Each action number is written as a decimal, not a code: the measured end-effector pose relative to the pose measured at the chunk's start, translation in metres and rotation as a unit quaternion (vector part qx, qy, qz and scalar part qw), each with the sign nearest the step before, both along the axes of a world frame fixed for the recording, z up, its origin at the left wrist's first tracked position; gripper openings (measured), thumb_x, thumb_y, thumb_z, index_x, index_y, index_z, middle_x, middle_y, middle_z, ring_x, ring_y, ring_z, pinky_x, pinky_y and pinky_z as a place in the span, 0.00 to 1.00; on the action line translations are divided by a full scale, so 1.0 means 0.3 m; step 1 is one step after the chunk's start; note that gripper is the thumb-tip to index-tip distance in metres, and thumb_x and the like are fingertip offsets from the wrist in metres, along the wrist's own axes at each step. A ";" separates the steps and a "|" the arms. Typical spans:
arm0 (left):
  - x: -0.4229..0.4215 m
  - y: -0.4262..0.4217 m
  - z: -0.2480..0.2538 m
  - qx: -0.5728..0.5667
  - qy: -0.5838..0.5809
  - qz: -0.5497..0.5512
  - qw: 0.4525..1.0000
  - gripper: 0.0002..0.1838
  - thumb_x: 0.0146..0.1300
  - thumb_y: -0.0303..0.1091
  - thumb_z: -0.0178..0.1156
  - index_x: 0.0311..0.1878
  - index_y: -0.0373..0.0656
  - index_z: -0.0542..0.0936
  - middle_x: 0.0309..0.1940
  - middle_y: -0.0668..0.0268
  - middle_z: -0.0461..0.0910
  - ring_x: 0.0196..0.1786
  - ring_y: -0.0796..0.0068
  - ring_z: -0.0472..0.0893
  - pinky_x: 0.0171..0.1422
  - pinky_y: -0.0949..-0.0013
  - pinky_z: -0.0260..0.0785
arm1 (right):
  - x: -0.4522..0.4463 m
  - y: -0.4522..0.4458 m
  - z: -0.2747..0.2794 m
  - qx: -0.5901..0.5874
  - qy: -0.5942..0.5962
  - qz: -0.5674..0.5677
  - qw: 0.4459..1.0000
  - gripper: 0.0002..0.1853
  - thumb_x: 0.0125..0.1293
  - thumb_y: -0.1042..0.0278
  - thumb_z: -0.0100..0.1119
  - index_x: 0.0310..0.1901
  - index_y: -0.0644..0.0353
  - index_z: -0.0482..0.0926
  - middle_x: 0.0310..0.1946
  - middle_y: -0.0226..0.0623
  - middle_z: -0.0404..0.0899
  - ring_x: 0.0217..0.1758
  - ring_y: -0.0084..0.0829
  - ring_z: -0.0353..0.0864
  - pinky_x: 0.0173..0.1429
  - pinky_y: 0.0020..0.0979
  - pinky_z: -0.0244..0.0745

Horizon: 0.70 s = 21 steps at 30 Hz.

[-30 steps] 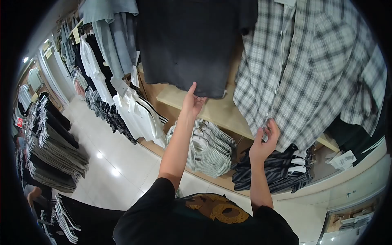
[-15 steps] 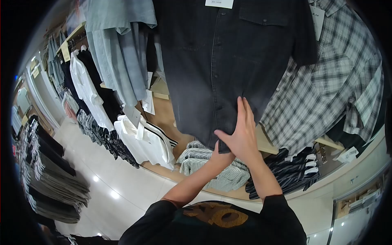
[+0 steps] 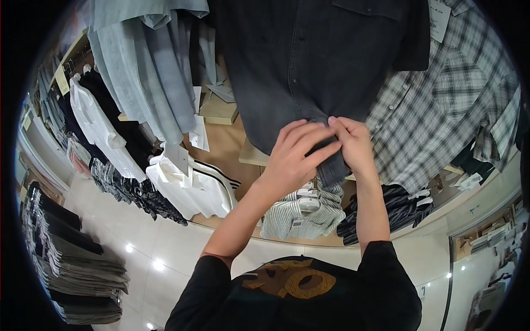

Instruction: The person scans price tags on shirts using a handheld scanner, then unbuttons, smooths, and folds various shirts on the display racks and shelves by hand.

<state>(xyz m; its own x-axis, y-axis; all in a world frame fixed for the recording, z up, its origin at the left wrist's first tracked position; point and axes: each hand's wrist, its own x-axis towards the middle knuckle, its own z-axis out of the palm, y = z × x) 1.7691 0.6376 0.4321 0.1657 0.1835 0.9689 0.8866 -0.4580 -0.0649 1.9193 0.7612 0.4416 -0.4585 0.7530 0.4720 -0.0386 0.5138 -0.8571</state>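
Observation:
A dark short-sleeved button shirt hangs at the top centre, its front placket facing me. My left hand lies on the lower part of the shirt, fingers curled over the cloth near the buttons. Just to its right, my right hand pinches the front edge between thumb and fingers. The cloth is bunched between my hands, and its hem hangs below them. Beside it on the right hangs a plaid shirt with a white tag.
Light blue shirts hang on the left, with a white garment with black stripes below. Striped garments hang under a wooden shelf. A rack of dark trousers stands at the far left on the tiled floor.
The dark shirt has turned to show its buttoned front. My left hand has come from the hem up onto the cloth, and my right hand has gone from the plaid shirt to pinching the dark shirt.

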 end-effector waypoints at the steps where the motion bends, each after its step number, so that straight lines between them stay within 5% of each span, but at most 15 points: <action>1: -0.023 0.042 -0.022 -0.023 0.012 -0.067 0.997 0.23 0.42 0.27 0.72 0.48 0.43 0.88 0.43 0.56 0.87 0.47 0.55 0.88 0.64 0.52 0.78 | -0.009 0.010 -0.004 -0.013 -0.012 0.010 1.000 0.20 0.80 0.60 0.61 0.32 0.68 0.82 0.23 0.22 0.75 0.29 0.16 0.67 0.35 0.28 0.64; 2: -0.035 0.077 -0.040 -0.047 0.024 -0.134 0.990 0.22 0.42 0.27 0.71 0.46 0.43 0.89 0.40 0.58 0.87 0.47 0.56 0.88 0.65 0.52 0.78 | -0.013 0.016 -0.008 -0.026 -0.022 0.021 0.999 0.19 0.81 0.59 0.60 0.35 0.68 0.84 0.26 0.25 0.79 0.32 0.17 0.71 0.39 0.27 0.68; 3: -0.020 0.079 -0.006 -0.083 -0.073 -0.174 0.979 0.11 0.53 0.29 0.71 0.41 0.39 0.89 0.30 0.58 0.85 0.40 0.61 0.87 0.54 0.60 0.80 | -0.017 0.004 -0.009 -0.026 -0.022 0.017 0.999 0.19 0.81 0.59 0.60 0.35 0.68 0.84 0.26 0.25 0.79 0.32 0.17 0.71 0.39 0.27 0.68; 4: -0.015 0.066 0.058 -0.083 -0.072 -0.176 0.978 0.11 0.53 0.29 0.71 0.41 0.39 0.89 0.30 0.58 0.85 0.40 0.61 0.87 0.54 0.60 0.80 | -0.024 -0.025 -0.009 0.027 0.058 -0.005 0.998 0.17 0.81 0.59 0.60 0.41 0.68 0.85 0.32 0.29 0.82 0.38 0.19 0.75 0.46 0.27 0.71; 6: -0.026 0.059 0.187 -0.315 -0.212 -0.093 0.920 0.12 0.65 0.35 0.70 0.40 0.33 0.88 0.25 0.53 0.82 0.29 0.66 0.83 0.42 0.67 0.76 | -0.043 -0.107 0.006 0.078 0.134 -0.024 0.988 0.17 0.81 0.59 0.59 0.47 0.67 0.85 0.39 0.33 0.85 0.44 0.22 0.80 0.53 0.28 0.74; 7: -0.055 0.098 0.211 -0.296 -0.164 -0.102 0.936 0.18 0.72 0.41 0.69 0.38 0.31 0.87 0.21 0.58 0.82 0.24 0.76 0.76 0.33 0.70 0.71 | -0.057 -0.163 0.025 0.100 0.211 -0.017 0.972 0.15 0.80 0.61 0.60 0.52 0.68 0.84 0.44 0.37 0.86 0.50 0.24 0.81 0.59 0.30 0.73; 8: -0.067 0.128 0.229 -0.296 -0.162 -0.099 0.936 0.18 0.72 0.41 0.69 0.38 0.31 0.87 0.21 0.58 0.82 0.24 0.76 0.76 0.33 0.70 0.71 | -0.068 -0.197 0.033 0.122 0.289 -0.010 0.949 0.16 0.79 0.64 0.60 0.57 0.68 0.82 0.49 0.41 0.86 0.56 0.26 0.82 0.66 0.32 0.72; 10: -0.083 0.183 0.262 -0.361 -0.214 -0.197 0.886 0.19 0.73 0.42 0.68 0.37 0.31 0.88 0.23 0.67 0.84 0.26 0.83 0.75 0.33 0.71 0.71 | -0.066 -0.175 0.026 0.140 0.231 -0.097 0.958 0.16 0.77 0.67 0.64 0.58 0.70 0.81 0.46 0.39 0.87 0.50 0.24 0.83 0.60 0.31 0.76; 11: -0.088 0.202 0.268 -0.380 -0.271 -0.241 0.851 0.22 0.75 0.45 0.68 0.36 0.31 0.89 0.26 0.73 0.84 0.29 0.86 0.75 0.35 0.72 0.71 | -0.033 -0.131 0.020 0.071 0.170 -0.043 0.982 0.13 0.76 0.69 0.65 0.54 0.70 0.82 0.44 0.36 0.88 0.47 0.22 0.83 0.56 0.28 0.77; 13: -0.115 0.186 0.309 -0.417 -0.362 -0.238 0.799 0.22 0.76 0.47 0.67 0.41 0.31 0.89 0.31 0.69 0.87 0.32 0.82 0.81 0.39 0.73 0.75 | 0.010 -0.099 0.041 -0.062 0.122 0.032 0.990 0.09 0.77 0.68 0.66 0.41 0.66 0.83 0.33 0.23 0.85 0.35 0.12 0.76 0.40 0.21 0.73; 17: -0.175 0.191 0.301 -0.339 -0.489 -0.300 0.746 0.23 0.77 0.47 0.65 0.45 0.30 0.87 0.37 0.65 0.88 0.38 0.79 0.84 0.45 0.70 0.76 | 0.141 0.021 0.027 -0.061 0.097 0.126 0.985 0.12 0.79 0.66 0.64 0.35 0.61 0.84 0.27 0.13 0.71 0.31 0.08 0.60 0.33 0.21 0.57; 21: -0.179 0.204 0.300 -0.302 -0.525 -0.331 0.723 0.21 0.80 0.44 0.63 0.48 0.31 0.87 0.40 0.63 0.90 0.41 0.80 0.84 0.49 0.70 0.76 | 0.195 0.023 0.057 -0.097 0.070 0.142 0.983 0.11 0.78 0.68 0.66 0.34 0.59 0.82 0.30 0.14 0.75 0.32 0.08 0.66 0.39 0.19 0.62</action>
<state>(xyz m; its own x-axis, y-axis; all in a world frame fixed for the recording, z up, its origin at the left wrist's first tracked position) 1.7154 0.6989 0.5220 -0.3584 0.8434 0.4004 -0.1259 -0.4686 0.8744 1.9778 0.7680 0.4589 -0.6035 0.6864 0.4058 -0.2815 0.2928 -0.9138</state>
